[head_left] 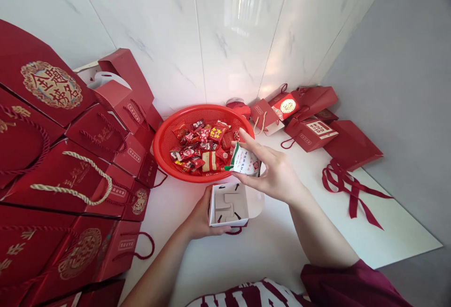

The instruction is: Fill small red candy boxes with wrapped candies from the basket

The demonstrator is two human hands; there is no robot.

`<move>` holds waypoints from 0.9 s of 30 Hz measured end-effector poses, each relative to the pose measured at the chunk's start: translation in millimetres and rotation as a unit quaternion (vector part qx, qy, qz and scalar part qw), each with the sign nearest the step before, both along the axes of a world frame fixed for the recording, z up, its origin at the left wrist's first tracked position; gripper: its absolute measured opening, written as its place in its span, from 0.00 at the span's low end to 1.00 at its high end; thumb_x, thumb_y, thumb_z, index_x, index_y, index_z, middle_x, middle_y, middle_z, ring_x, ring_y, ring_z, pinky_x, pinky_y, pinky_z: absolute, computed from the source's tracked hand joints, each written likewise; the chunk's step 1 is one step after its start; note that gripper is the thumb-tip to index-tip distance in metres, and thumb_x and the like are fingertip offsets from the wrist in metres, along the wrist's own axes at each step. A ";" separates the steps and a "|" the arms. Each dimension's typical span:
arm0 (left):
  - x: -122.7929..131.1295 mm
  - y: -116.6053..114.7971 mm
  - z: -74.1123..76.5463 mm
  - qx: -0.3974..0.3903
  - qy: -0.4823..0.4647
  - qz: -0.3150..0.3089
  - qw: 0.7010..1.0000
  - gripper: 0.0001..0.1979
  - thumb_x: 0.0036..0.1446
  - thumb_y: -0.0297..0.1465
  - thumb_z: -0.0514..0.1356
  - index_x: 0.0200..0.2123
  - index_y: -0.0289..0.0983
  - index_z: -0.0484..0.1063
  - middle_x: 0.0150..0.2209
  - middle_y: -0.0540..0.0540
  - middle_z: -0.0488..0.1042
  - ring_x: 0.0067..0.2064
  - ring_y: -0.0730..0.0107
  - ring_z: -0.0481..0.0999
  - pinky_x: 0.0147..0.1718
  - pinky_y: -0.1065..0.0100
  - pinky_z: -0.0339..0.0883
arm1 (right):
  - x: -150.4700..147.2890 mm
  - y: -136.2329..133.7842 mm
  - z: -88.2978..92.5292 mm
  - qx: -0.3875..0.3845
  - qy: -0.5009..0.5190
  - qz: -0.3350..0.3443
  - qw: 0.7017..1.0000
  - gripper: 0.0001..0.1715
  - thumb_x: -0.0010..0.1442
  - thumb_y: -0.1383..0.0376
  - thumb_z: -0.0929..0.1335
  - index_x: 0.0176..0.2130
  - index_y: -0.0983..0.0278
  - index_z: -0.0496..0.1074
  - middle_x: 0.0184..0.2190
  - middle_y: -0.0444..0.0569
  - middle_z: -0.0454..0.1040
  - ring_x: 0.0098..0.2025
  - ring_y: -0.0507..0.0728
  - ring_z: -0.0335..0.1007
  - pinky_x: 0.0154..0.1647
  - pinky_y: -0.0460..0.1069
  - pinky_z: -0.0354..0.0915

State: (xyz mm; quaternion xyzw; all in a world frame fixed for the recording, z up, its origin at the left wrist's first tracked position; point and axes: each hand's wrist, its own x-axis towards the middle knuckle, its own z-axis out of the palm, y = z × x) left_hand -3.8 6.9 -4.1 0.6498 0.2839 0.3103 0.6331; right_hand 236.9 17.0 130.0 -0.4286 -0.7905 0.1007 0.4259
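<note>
My left hand [201, 215] grips a small gift box [229, 203] from its left side, fingers wrapped round it. The box stands with its open top toward me, showing a white inside with folded bottom flaps and knotted cord ends; nothing lies in it. Above and right of the box, my right hand [273, 171] pinches a white snack packet [245, 160] with a green edge and printed characters between thumb and fingers. Just behind both hands sits a red plastic basket [160, 157] holding many wrapped candies [206, 145], mostly red. The packet overlaps the basket's near right rim in view.
Stacked red gift boxes [70, 166] with rope handles fill the left side. Several red boxes [310, 133] lie at the back right, near a dark red ribbon [348, 189] on the white table [282, 246]. A tiled wall [236, 34] stands behind.
</note>
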 end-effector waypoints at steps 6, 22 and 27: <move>-0.6 0.3 -3.8 0.001 -0.003 0.000 1.000 0.47 0.41 0.31 0.75 0.61 0.45 0.54 0.62 0.38 0.64 0.64 0.40 0.65 0.59 0.41 0.63 | 1.6 -2.0 -1.1 0.030 -0.038 0.025 0.998 0.44 0.62 0.61 0.71 0.71 0.58 0.53 0.45 0.53 0.78 0.36 0.61 0.74 0.36 0.54 0.71; -1.8 1.4 -5.5 0.020 0.026 0.013 0.999 0.48 0.38 0.31 0.76 0.60 0.41 0.55 0.60 0.36 0.66 0.62 0.38 0.66 0.58 0.42 0.65 | -6.2 24.9 0.6 -0.483 0.583 0.179 0.628 0.29 0.71 0.47 0.53 0.51 0.64 0.66 0.41 0.56 0.79 0.28 0.55 0.77 0.21 0.47 0.75; -2.8 1.7 -7.7 0.013 0.033 0.017 0.999 0.48 0.38 0.32 0.76 0.60 0.44 0.54 0.60 0.38 0.67 0.63 0.37 0.65 0.57 0.41 0.65 | -9.9 21.2 0.3 -0.423 0.578 0.184 0.673 0.30 0.66 0.43 0.60 0.51 0.64 0.68 0.35 0.51 0.77 0.24 0.52 0.69 0.16 0.45 0.70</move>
